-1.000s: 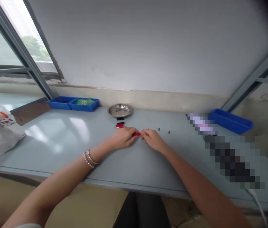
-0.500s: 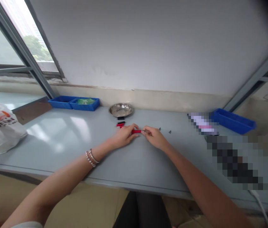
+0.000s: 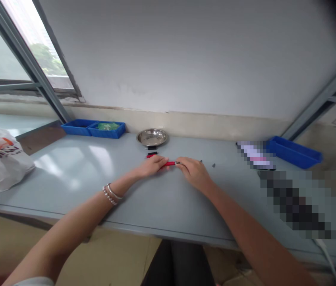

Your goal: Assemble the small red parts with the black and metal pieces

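Between my hands lies a slim red pen (image 3: 170, 163) with a metallic tip at its right end. My left hand (image 3: 153, 166) is closed around the red barrel. My right hand (image 3: 193, 171) pinches the metallic tip, and its fingers hide part of it. Beyond my left hand rests another red pen piece (image 3: 149, 156), partly covered by the hand. Black pen pieces (image 3: 152, 147) lie just past it. To the right of my right hand stands a small grey cone-shaped piece (image 3: 213, 165), with a second one (image 3: 201, 161) partly behind the hand.
A round steel dish (image 3: 151, 137) sits near the wall. Two blue bins stand back left, one (image 3: 108, 133) holding green packaging. A third blue bin (image 3: 294, 153) is at right, near blurred-out objects. A white plastic bag (image 3: 4, 159) occupies the left end of the table (image 3: 75, 178).
My left fingers have closed more tightly along the red barrel. My right hand has turned over the tip, its fingers now more curled. The other things have not moved.
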`<state>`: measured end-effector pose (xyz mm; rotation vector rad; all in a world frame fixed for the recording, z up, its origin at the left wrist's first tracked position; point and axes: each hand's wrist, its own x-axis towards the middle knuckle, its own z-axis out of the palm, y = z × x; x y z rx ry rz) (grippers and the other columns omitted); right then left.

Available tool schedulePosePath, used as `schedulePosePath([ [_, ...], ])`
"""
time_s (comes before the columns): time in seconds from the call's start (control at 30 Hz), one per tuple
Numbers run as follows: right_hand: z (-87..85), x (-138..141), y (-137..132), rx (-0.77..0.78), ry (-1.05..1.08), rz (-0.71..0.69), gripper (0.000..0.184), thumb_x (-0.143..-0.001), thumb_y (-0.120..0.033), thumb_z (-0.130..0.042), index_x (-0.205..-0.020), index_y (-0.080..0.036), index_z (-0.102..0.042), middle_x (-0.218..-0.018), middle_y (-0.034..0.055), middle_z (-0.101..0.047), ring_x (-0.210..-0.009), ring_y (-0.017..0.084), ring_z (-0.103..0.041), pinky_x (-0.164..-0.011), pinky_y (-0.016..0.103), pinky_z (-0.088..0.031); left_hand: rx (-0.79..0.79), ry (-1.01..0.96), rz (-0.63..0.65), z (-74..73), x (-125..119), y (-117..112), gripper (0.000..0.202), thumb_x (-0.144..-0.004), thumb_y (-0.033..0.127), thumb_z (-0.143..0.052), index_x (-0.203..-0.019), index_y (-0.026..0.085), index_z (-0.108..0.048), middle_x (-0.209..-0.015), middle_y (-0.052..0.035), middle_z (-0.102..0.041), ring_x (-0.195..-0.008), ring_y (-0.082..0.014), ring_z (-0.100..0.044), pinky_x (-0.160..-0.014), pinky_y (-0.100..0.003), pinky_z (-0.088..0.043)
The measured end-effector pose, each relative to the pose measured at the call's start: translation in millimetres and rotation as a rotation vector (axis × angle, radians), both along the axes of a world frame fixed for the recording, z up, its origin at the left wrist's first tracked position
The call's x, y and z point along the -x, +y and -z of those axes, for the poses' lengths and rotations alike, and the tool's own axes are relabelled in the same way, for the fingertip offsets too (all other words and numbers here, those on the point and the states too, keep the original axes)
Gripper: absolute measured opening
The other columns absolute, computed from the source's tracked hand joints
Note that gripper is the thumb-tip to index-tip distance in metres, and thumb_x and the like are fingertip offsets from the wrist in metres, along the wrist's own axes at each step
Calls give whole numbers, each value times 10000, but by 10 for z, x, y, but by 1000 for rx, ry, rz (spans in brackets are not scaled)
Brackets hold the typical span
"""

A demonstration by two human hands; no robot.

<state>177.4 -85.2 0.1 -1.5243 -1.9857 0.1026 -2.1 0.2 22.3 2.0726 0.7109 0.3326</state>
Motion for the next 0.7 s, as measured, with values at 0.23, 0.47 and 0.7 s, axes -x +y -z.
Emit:
schedulePosePath([
  [0.23, 1, 55, -2, -64, -205, 14, 274, -950, -268, -386, -881, -208, -645, -737, 55, -615, -671, 164, -529, -596, 259, -313, 470, 60, 55, -136, 79, 39, 418, -898, 493, -400, -622, 184, -455, -515, 40, -311, -444, -80, -208, -428, -260, -170],
  [0.47, 47, -10, 5, 47, -12, 46, 262, -943, -285, -367, -859, -210, -604, -705, 24, -597, -625, 154, -498, -580, 247, -308, 151, -116, 25, -99, 45, -39, 304, -797, 464, -592, -849, 179, -499, -578, 65, -379, -510, -78, -324, -471, -222, -253],
  [0.7, 48, 16, 20, 71, 198, -2, 214, -890, -264, -444, -929, -183, -638, -616, 0, -589, -565, 135, -499, -587, 237, -350, -99, -16, -39, 7, -2, -3, 403, -894, 482, -398, -643, 171, -455, -553, 35, -425, -516, -89, -369, -512, -237, -303],
])
